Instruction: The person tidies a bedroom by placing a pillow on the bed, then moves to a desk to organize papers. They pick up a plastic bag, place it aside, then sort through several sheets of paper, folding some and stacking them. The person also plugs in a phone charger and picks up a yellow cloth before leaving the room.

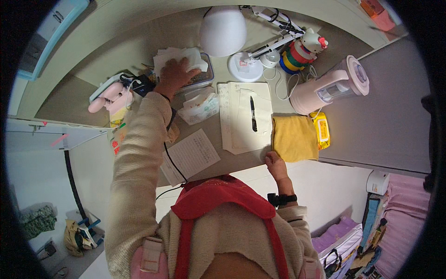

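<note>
My left hand (174, 74) reaches to the back left of the desk. It lies on white tissue sheets (169, 54) with its fingers and thumb spread. Beneath and beside them is a clear plastic box (208, 76) with a blue rim; its contents are mostly covered. Just in front of the box lies a crumpled white soft pack (200, 108). My right hand (276, 165) rests at the desk's front edge with its fingers curled in. It is beside the near left corner of a folded mustard-yellow cloth (296, 138), and no object shows in it.
An open notebook (232, 118) with a black pen (253, 114) lies mid-desk, a written sheet (195, 156) nearer. Behind stand a white desk lamp (223, 30), stacked-ring toy (297, 56) and pink blender jug (320, 90). A yellow wipes pack (322, 130) and pink device (111, 95) flank these.
</note>
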Available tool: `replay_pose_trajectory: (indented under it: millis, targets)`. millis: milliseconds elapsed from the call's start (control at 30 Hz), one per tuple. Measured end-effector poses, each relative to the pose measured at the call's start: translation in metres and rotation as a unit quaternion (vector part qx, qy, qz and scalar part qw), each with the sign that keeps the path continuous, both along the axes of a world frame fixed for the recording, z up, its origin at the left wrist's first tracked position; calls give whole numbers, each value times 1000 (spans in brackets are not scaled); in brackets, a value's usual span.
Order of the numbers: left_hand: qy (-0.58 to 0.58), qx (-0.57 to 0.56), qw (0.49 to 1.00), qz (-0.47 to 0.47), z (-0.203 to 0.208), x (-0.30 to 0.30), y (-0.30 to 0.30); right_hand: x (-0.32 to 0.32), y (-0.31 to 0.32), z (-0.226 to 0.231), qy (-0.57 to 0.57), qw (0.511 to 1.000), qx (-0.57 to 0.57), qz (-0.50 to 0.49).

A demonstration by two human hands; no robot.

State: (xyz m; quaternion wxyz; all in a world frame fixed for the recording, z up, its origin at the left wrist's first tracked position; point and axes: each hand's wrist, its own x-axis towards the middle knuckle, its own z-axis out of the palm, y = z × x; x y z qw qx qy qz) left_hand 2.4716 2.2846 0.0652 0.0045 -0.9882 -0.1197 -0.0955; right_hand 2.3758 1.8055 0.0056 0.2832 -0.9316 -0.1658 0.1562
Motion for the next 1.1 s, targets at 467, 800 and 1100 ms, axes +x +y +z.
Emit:
replay_pose_trajectory:
  millis: [467, 800, 1100]
  targets:
    - [18, 9, 1000, -5, 5, -6, 6, 20, 20, 15, -10, 999, 33, -7]
    - [14, -56, 998, -26, 8, -9, 6, 149, 136, 5, -241, 968, -34, 65]
    - [-84, 8, 994, -68, -3, -15, 9, 101, 138, 0, -216, 946, -40, 240]
